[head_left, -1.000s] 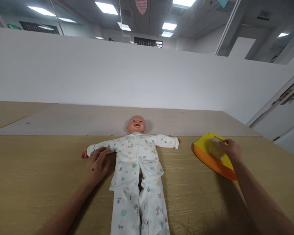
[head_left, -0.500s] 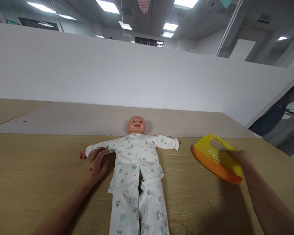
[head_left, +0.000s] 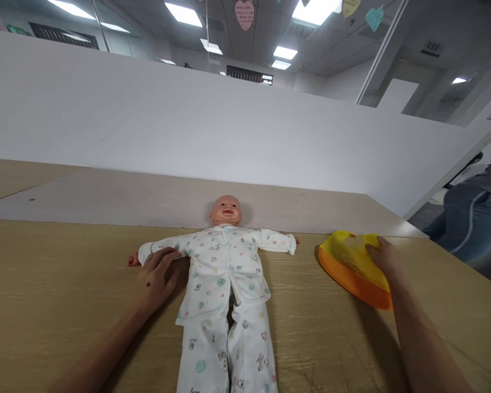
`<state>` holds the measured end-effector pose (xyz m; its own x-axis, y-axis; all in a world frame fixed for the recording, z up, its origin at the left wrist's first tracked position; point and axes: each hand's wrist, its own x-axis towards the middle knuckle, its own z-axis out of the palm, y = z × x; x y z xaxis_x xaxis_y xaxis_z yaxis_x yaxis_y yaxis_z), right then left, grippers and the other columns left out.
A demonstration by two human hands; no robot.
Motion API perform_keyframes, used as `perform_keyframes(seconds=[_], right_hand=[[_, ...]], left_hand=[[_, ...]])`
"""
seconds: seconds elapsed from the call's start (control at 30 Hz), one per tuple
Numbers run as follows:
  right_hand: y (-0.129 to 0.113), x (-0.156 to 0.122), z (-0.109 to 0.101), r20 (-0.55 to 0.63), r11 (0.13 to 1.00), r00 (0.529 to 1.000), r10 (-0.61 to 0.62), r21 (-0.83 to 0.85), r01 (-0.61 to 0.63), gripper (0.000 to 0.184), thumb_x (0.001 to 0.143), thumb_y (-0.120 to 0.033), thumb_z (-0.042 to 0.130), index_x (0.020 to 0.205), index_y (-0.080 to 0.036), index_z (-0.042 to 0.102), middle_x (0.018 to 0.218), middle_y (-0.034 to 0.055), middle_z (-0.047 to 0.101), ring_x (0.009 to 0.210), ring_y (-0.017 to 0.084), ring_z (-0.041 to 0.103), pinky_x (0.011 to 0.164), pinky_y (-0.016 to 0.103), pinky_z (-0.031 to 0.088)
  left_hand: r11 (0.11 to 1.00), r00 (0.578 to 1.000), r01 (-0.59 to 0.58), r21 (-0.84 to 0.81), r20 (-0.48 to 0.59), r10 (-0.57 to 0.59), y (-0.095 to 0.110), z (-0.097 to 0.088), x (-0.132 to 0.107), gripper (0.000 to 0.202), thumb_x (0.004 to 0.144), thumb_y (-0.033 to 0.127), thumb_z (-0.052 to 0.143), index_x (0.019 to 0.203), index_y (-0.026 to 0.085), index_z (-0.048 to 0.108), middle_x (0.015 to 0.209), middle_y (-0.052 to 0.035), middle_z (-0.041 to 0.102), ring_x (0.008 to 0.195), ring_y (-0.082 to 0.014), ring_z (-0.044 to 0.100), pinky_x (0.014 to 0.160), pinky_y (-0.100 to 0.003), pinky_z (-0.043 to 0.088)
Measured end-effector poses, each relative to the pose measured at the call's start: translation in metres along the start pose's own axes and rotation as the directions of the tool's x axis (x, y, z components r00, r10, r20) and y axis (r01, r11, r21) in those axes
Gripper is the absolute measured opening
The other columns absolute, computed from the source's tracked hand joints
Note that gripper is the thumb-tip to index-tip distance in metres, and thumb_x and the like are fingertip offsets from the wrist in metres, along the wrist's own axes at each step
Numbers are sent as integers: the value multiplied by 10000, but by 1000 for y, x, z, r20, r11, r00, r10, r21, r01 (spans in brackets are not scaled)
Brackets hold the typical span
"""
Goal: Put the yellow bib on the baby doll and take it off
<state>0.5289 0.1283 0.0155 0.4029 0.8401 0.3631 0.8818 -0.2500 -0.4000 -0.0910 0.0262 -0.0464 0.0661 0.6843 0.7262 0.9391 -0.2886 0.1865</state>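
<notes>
A baby doll (head_left: 225, 262) in white patterned pyjamas lies on its back on the wooden table (head_left: 45, 295), arms spread. My left hand (head_left: 157, 275) rests flat on the table with its fingers open, touching the doll's sleeve near the armpit. To the right lies a yellow and orange silicone bib (head_left: 354, 267). My right hand (head_left: 384, 259) lies on the bib's right side, fingers curled over its yellow upper part.
A white partition wall (head_left: 188, 125) rises behind the table. A raised paler board (head_left: 106, 196) runs along the back of the table. At the far right a person in jeans (head_left: 470, 224) stands beyond the table's corner.
My right hand has come back onto the bib from its right edge. The view has tilted up a little. A person has come into view at the right. My left hand has stayed put.
</notes>
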Motion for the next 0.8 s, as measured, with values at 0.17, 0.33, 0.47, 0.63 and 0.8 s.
perform_keyframes(seconds=[0.17,0.33,0.47,0.63,0.8], right_hand=[[-66,-7,-32,-32,996,996,-89,23,89,157,754,-367,484,699,-225,445,632,9,486,567,154,416,564,292,296],[-139,-22,-65,-158,947,964,-214,208,245,186,761,-372,486,677,-207,469,595,-15,457,560,130,396,557,272,291],[-191,-46,-81,-206,833,940,-271,439,336,208,772,-387,522,688,-198,494,592,-27,426,544,110,379,524,250,304],[-246,-80,-84,-226,570,941,-252,752,333,243,796,-439,550,815,-197,565,677,-7,478,574,113,417,517,236,357],[-299,-108,-62,-90,159,947,-308,977,145,224,785,-417,602,880,-217,569,782,0,554,644,115,499,569,229,432]], left_hand=[[999,1000,8,-45,-7,-8,0,1,1,278,804,214,500,1040,241,645,1091,-81,676,1019,-270,619,915,-439,493],[998,998,17,-66,-53,-20,6,-3,4,254,818,208,491,1002,236,663,1086,-75,688,1009,-260,623,921,-430,485],[995,993,35,-93,-106,-44,10,-7,7,224,827,205,490,943,223,680,1013,-74,709,959,-241,643,891,-409,496],[968,989,76,-240,-108,-104,23,-16,10,195,823,230,514,894,211,694,923,-67,728,906,-224,660,855,-386,513],[816,945,319,-483,100,-311,48,-24,24,247,861,310,477,757,222,682,788,-48,713,778,-216,659,706,-344,526]])
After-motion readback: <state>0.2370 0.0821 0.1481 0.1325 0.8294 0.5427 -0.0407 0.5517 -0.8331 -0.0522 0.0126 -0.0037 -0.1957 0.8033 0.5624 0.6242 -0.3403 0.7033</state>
